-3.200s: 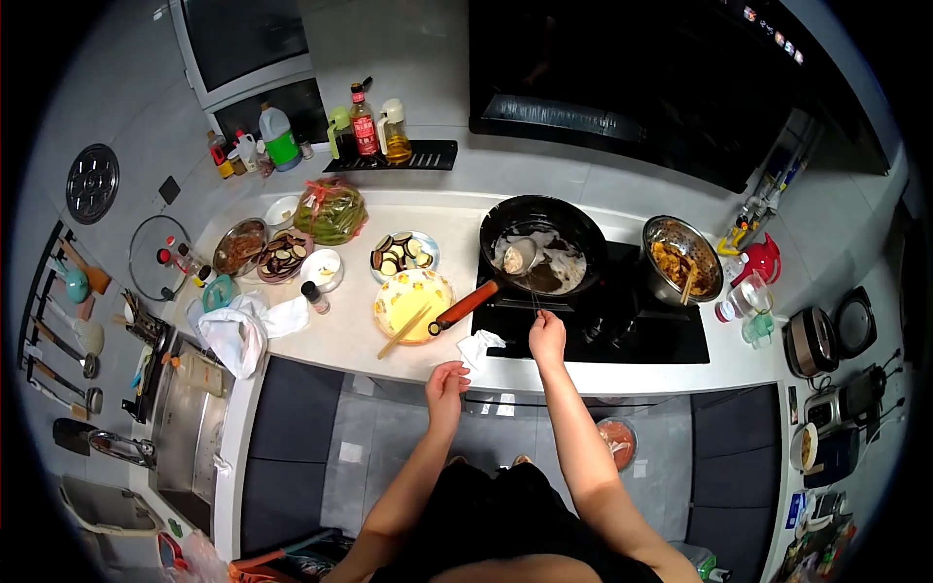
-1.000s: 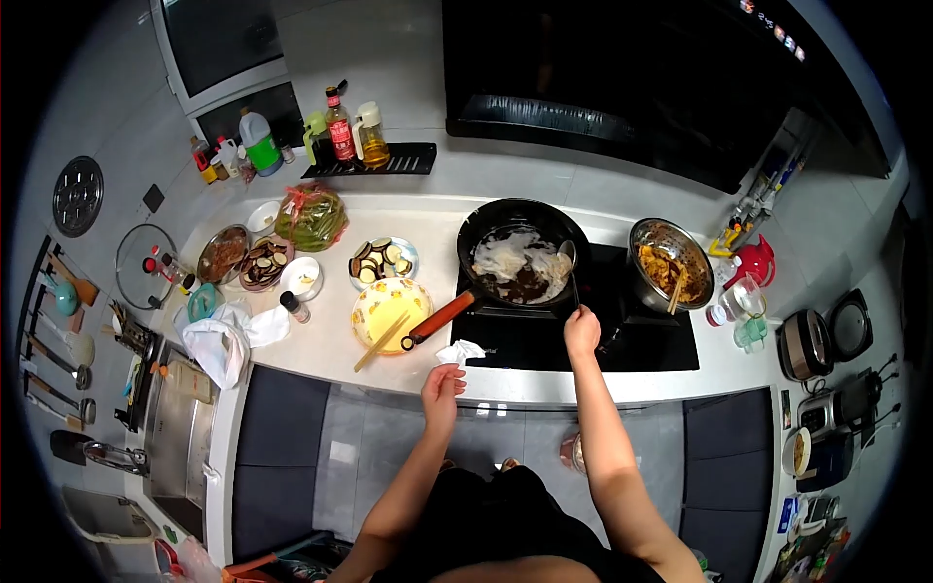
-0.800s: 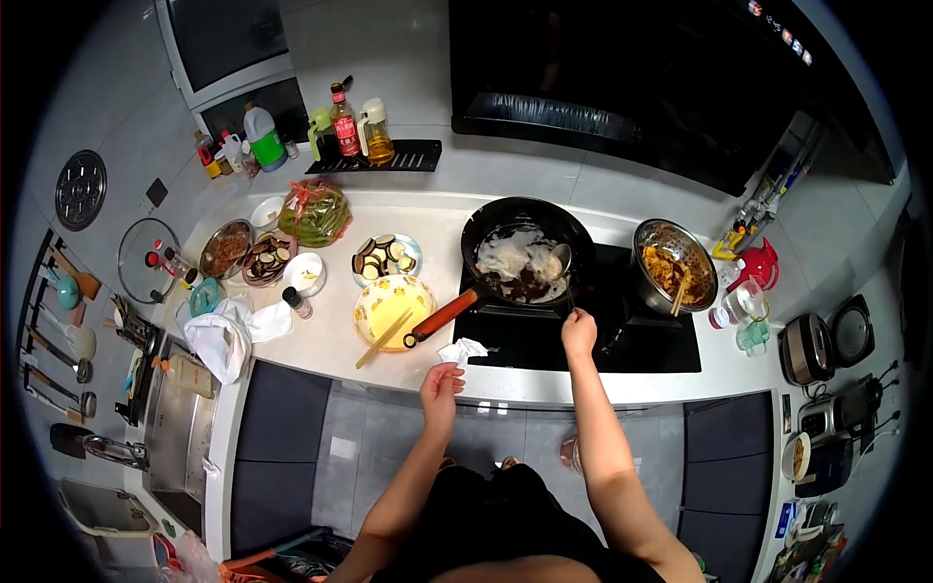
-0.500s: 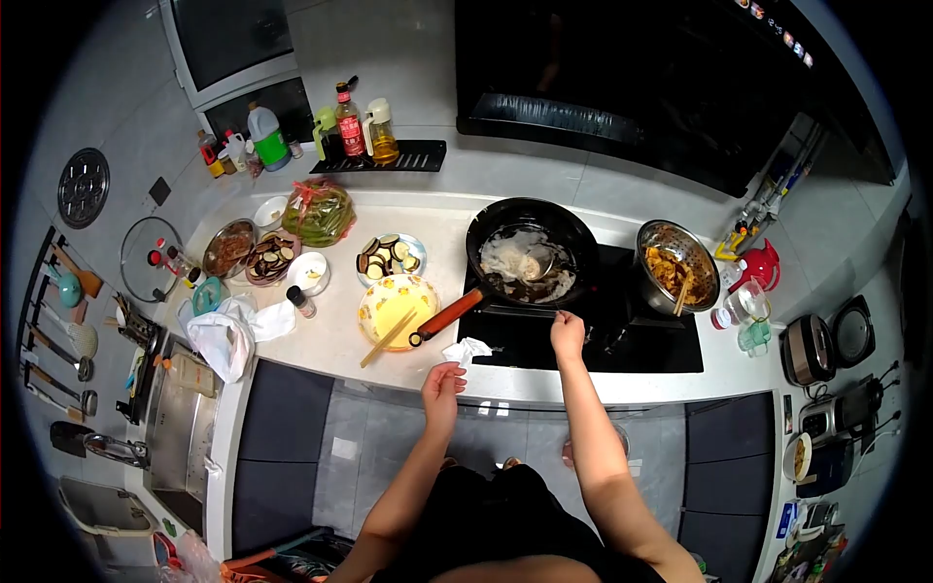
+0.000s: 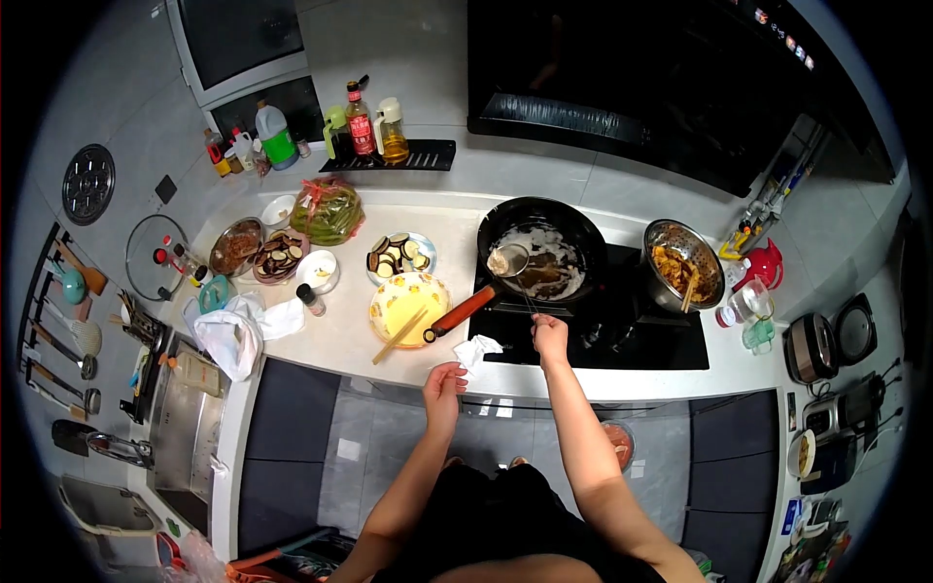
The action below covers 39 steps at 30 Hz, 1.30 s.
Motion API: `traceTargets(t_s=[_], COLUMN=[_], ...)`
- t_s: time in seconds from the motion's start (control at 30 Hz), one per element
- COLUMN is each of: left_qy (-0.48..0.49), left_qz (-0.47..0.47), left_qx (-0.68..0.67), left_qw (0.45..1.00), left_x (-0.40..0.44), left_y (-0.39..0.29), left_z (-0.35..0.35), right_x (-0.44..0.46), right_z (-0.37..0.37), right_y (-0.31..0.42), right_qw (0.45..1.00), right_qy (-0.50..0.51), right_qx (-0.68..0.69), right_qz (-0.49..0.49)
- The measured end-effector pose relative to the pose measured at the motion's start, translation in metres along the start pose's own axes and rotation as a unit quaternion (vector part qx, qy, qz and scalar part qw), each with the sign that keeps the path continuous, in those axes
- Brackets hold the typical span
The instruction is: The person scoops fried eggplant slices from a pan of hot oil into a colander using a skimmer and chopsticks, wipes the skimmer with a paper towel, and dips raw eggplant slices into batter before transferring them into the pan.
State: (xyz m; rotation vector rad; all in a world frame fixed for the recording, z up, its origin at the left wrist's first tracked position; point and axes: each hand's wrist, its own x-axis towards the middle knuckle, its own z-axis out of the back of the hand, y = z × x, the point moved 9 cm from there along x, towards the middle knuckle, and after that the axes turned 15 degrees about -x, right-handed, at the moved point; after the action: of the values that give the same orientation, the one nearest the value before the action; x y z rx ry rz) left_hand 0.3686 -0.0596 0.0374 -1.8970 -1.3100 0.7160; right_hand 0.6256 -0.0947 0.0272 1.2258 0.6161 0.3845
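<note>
My right hand [image 5: 551, 340] is closed around the thin handle of a small mesh skimmer [image 5: 511, 258]. The skimmer's round head is inside a black wok [image 5: 587, 228], at the left of the pan, with some pale stuff in it. Foamy oil [image 5: 556, 277] covers the wok's bottom. The wok's wooden handle [image 5: 461, 313] points toward the front left. My left hand [image 5: 444, 389] hangs at the counter's front edge, fingers loosely apart and holding nothing. Just above it lies a crumpled white tissue [image 5: 476, 351]. Chopsticks [image 5: 399, 336] rest across a yellow patterned bowl [image 5: 437, 289].
A steel colander [image 5: 714, 284] with fried food and chopsticks stands right of the wok on the black stove [image 5: 622, 350]. Left are a plate of eggplant slices [image 5: 400, 257], a bag of green beans [image 5: 328, 212], small bowls and a white cloth [image 5: 229, 342]. A range hood [image 5: 573, 126] hangs above.
My right hand has moved left, and the skimmer's head has shifted from the wok's right-middle to its left side. My left hand stays about where it was. The view has shifted slightly.
</note>
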Motion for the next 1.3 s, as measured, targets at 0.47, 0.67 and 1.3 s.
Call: traceTargets(t_s=[0.47, 0.67, 1.3], left_qy=[0.013, 0.013, -0.051], left_qz=[0.004, 0.015, -0.033], left_qx=[0.006, 0.004, 0.016], left_qw=[1.000, 1.000, 0.998], left_x=[0.004, 0.007, 0.009], left_y=[0.002, 0.005, -0.022], left_z=[-0.002, -0.005, 0.037], right_x=[-0.021, 0.023, 0.046], right_z=[0.022, 0.051, -0.031], right_y=[0.013, 0.004, 0.079], right_qw=[0.982, 0.979, 0.921], right_qy=[0.000, -0.151, -0.139], right_qx=[0.177, -0.114, -0.345], right_qz=[-0.064, 0.077, 0.113])
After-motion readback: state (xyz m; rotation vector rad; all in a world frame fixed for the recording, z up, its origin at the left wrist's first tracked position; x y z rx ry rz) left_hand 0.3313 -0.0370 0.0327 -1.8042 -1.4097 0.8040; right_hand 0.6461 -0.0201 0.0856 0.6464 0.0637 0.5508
